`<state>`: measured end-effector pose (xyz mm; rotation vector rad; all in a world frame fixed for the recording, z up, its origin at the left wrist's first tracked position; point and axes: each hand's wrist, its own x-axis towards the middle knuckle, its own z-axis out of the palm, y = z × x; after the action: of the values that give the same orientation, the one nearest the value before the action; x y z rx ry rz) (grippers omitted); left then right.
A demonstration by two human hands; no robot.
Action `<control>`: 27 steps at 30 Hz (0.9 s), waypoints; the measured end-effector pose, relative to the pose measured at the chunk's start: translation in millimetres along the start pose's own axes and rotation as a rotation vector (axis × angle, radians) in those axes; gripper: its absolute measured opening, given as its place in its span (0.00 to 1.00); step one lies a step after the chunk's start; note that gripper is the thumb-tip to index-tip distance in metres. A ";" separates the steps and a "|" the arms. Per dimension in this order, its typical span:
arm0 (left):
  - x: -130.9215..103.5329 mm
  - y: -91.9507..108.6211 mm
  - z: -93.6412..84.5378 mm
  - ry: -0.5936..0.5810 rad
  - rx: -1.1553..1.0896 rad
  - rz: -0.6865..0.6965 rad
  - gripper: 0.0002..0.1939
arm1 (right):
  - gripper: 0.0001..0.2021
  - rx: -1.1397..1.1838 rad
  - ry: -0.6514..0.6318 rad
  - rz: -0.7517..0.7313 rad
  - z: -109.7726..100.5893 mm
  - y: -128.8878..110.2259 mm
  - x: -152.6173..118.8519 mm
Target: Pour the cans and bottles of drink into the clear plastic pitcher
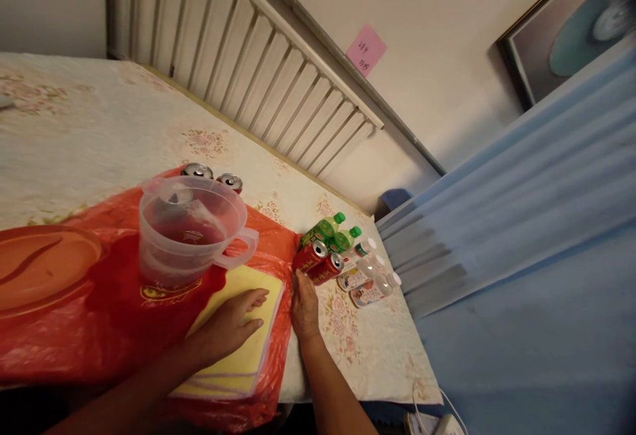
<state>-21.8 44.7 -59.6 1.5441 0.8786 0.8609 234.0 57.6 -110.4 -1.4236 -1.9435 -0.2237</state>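
My left hand [243, 316] hovers over or rests on a stack of yellow sheets [258, 342]; its thumb stands apart from its loosely bent fingers, and it holds nothing. At the right edge of a red plastic sheet [271, 392], my right hand [305, 306] reaches out beside a red drink can [311, 256]. Its fingers look stretched out but are partly hidden, and whether they touch the can is unclear. A clear plastic jug [186, 256] with a handle stands on the red plastic, left of the yellow stack. An orange round lid [44, 269] lies farther left.
Behind the jug stand two cans [230, 183]. Beside my right hand are another red can [330, 268], green bottles [342, 240] and several clear labelled bottles [370, 292]. A radiator [278, 64] runs behind the flowered tablecloth [342, 362]; a blue curtain [521, 256] hangs at right.
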 end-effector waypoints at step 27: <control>1.0 -0.1 -0.3 -0.004 0.012 0.002 0.28 | 0.22 0.011 -0.010 0.070 -2.6 -7.6 3.6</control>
<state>-21.6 45.7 -59.7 1.5570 0.8808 0.8545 227.8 56.1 -104.3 -1.4855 -1.8960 -0.1738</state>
